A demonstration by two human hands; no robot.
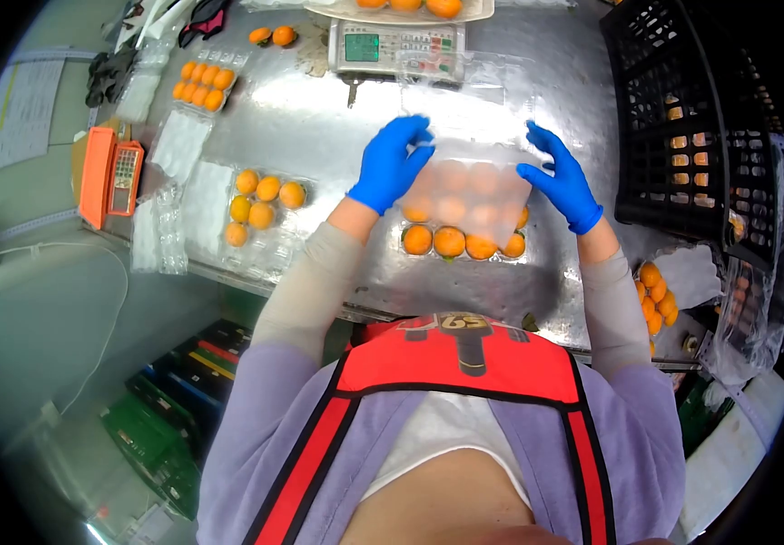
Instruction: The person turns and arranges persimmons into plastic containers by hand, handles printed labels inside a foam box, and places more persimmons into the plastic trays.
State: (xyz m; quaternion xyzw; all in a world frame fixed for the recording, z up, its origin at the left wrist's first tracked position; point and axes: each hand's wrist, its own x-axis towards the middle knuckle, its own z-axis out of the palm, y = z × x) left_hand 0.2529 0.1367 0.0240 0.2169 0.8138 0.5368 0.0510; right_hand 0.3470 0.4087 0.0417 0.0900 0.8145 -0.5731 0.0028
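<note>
A clear tray of orange fruit (449,242) stands in front of me on the metal table. A whitish translucent sheet (473,202) lies over its back rows, and the front row shows uncovered. At the sheet's left side is my left hand (394,163), in a blue glove, with thumb and fingers apart. My right hand (562,178), gloved alike, is at the sheet's right side, its thumb by the sheet's edge and its fingers spread. Neither hand visibly grips anything. Behind the sheet lies clear plastic packaging (469,84).
A scale (397,50) stands at the back, with fruit on its pan. Partly filled (262,214) and full fruit trays (203,85) are on the left, near an orange-framed calculator (125,179). Black crates (669,118) stand at the right, with more fruit (655,298) below them.
</note>
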